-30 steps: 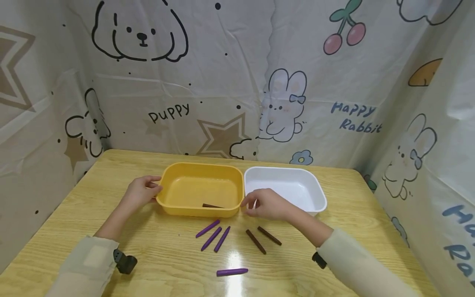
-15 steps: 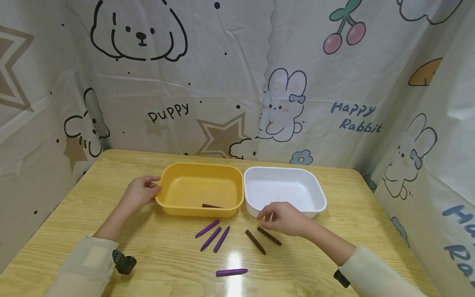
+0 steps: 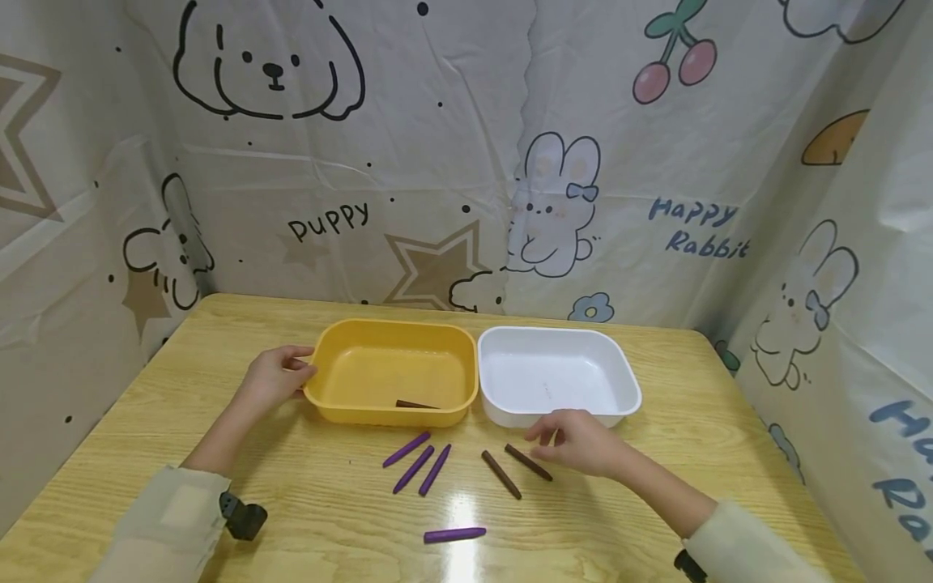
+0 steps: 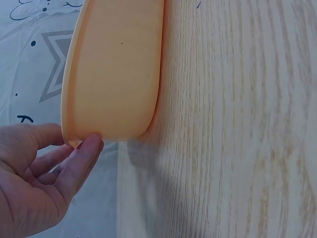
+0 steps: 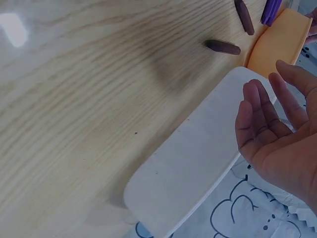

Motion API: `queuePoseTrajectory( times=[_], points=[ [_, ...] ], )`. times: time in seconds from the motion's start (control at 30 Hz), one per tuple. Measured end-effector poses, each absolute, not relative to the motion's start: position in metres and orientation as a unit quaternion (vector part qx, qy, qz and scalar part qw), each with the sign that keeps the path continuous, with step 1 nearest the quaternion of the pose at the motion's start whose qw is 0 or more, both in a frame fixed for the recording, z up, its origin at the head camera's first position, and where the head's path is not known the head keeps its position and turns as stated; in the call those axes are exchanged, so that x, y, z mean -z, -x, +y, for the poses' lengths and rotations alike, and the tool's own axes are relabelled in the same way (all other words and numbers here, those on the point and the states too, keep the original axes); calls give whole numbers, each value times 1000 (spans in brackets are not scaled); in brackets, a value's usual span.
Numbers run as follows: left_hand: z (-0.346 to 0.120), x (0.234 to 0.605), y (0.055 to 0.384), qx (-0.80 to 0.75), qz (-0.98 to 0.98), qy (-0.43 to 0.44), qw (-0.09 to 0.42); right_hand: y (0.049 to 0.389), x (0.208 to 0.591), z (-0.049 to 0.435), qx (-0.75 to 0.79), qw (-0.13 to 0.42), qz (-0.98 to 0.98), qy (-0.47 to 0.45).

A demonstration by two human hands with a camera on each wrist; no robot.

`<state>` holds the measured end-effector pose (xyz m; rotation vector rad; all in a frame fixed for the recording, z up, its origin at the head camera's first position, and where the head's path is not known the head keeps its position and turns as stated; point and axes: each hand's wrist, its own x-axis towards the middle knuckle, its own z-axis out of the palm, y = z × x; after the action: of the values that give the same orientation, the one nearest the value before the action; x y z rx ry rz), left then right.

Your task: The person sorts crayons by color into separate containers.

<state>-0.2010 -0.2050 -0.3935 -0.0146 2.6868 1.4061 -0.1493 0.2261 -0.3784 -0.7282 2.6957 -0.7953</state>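
At the left end of the yellow bin (image 3: pixel 394 417), my left hand (image 3: pixel 271 377) holds the rim. In the left wrist view its thumb and a finger (image 4: pixel 49 134) pinch the bin's edge. My right hand (image 3: pixel 572 441) hovers in front of the white bin (image 3: pixel 503 417), fingers loosely bent and holding nothing. Just left of its fingertips lies a brown crayon (image 3: pixel 528 463), with a second brown crayon (image 3: pixel 501 475) beside it. Another dark brown stick (image 3: pixel 417 404) lies inside the yellow bin. Three purple crayons (image 3: pixel 413 470) lie grouped before the yellow bin.
A separate purple crayon (image 3: pixel 455 534) lies nearer the table's front. Both bins stand side by side on the wooden table (image 3: pixel 328 518). Printed cloth (image 3: pixel 437 162) hangs behind the table and along its sides.
My right hand has moved right and toward me, from the gap between the bins to just by the brown crayons. The left hand stays on the yellow bin's rim.
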Motion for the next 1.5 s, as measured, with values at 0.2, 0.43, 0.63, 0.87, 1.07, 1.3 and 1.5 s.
queuePoseTrajectory(
  times=[0.2, 0.43, 0.63, 0.87, 1.07, 1.3, 1.5],
  points=[
    [-204, 393, 201, -466, 883, 7, 58, 147, 387, 236, 289, 115, 919, 243],
    [-204, 392, 199, -468, 881, 8, 60, 144, 400, 244, 305, 99, 918, 235],
    [-204, 392, 198, -471, 880, 7, 60, 143, 412, 248, 322, 92, 918, 215],
    [-204, 392, 199, -474, 878, 5, 61, 143, 425, 245, 333, 96, 921, 178],
    [-204, 392, 199, -474, 878, 2, 60, 143, 431, 240, 340, 88, 922, 167],
    [-205, 393, 200, -472, 879, 4, 59, 145, 436, 236, 336, 78, 922, 173],
    [-205, 393, 200, -469, 881, 7, 60, 146, 440, 233, 325, 73, 924, 187]
  ],
)
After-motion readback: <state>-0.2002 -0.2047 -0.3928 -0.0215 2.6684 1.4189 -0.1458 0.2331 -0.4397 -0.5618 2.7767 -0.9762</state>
